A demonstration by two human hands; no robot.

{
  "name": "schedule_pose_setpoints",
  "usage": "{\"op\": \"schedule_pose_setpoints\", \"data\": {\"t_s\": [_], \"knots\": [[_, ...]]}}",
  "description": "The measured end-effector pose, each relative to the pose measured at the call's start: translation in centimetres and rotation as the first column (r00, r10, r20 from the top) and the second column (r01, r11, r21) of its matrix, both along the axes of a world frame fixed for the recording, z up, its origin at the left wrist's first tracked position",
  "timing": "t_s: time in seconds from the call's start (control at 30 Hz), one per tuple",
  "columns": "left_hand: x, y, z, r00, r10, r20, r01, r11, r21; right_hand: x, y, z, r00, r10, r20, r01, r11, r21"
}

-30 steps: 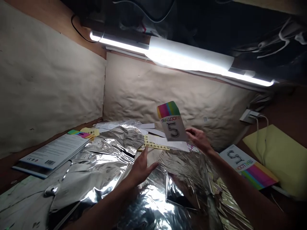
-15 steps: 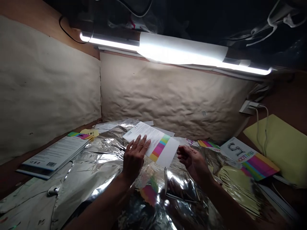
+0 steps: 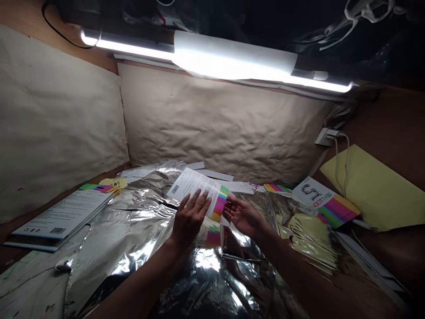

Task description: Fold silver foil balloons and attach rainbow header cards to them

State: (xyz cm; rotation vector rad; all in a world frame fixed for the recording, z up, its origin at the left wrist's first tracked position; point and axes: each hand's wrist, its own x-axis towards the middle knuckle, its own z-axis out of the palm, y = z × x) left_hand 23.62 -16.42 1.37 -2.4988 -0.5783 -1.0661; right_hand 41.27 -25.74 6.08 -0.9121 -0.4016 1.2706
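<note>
A printed rainbow-banded sheet [image 3: 189, 186] lies under the spread fingers of the left hand [image 3: 189, 223], its edge just beside the open right hand [image 3: 244, 217]

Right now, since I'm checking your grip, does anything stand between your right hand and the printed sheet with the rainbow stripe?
Nothing visible does. The fingertips of the right hand come up to the striped edge of the printed sheet with nothing between them. The crumpled silver foil lies beneath, and the left hand rests on the sheet's far side.
</note>
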Motion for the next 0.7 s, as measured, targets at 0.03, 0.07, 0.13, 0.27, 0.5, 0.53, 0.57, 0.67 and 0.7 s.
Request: {"op": "schedule_pose_setpoints", "data": {"t_s": [0.03, 0.07, 0.13, 0.27, 0.5, 0.53, 0.57, 0.67, 0.7], "knots": [[0.1, 0.0, -0.2, 1.000, -0.020, -0.017, 0.020, 1.000, 0.005, 0.0, 0.2, 0.0, 1.000, 0.006, 0.015, -0.006, 1.000, -0.005], [0.2, 0.0, -0.3, 0.999, -0.039, -0.035, 0.039, 0.999, 0.007, 0.1, 0.5, -0.1, 0.999, 0.032, 0.031, -0.031, 0.999, -0.014], [0.4, 0.0, -0.5, 0.994, -0.077, -0.077, 0.077, 0.997, -0.002, 0.2, 1.0, -0.2, 0.990, 0.106, 0.096, -0.105, 0.994, -0.021], [0.0, -0.2, 0.1, 0.988, -0.097, -0.122, 0.087, 0.992, -0.091, 0.6, 1.4, -0.6, 0.944, 0.102, 0.312, -0.110, 0.994, 0.006], [-1.2, -0.4, 1.3, 0.985, -0.031, -0.172, 0.001, 0.986, -0.169, 1.2, 0.2, -1.7, 0.805, 0.290, 0.518, -0.319, 0.947, -0.034], [-1.3, -0.4, 1.3, 0.981, -0.043, -0.187, 0.008, 0.983, -0.182, 1.2, 0.0, -1.8, 0.796, 0.309, 0.520, -0.345, 0.938, -0.030], [-1.3, -0.5, 1.3, 0.979, -0.054, -0.197, 0.015, 0.981, -0.193, 1.1, -0.2, -1.9, 0.793, 0.326, 0.514, -0.365, 0.931, -0.027], [-1.4, -1.0, 1.6, 0.976, -0.064, -0.207, 0.022, 0.980, -0.198, 0.5, -0.6, -1.6, 0.806, 0.391, 0.445, -0.427, 0.904, -0.021], [-1.4, -1.1, 1.8, 0.976, -0.063, -0.210, 0.022, 0.981, -0.194, 0.3, -0.6, -1.4, 0.811, 0.418, 0.410, -0.452, 0.892, -0.017]]}}
